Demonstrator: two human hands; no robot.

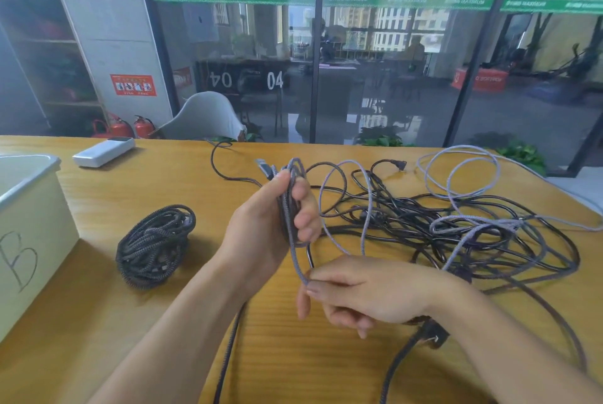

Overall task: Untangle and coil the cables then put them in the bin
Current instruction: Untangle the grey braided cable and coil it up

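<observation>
My left hand (277,224) is raised over the worktop (98,322), its fingers curled round a few loops of a grey braided cable (295,253), with a plug end sticking up just beyond the thumb. From the bottom of those loops the same cable runs down to my right hand (359,296), which pinches it between thumb and forefinger while the other fingers hang loosely bent. Behind and to the right of both hands I see the tangle of cables (456,224), black and pale grey strands crossing one another and spreading toward the far right edge. Two dark braided strands trail off toward me under my forearms. To the left of my left hand sits a coiled black cable (153,247), wound into a bundle and lying apart from the tangle. Further left stands the bin (32,240), cream-coloured with a letter B on its side; I cannot see what it holds. A white power bank (102,150) lies near the far edge.
</observation>
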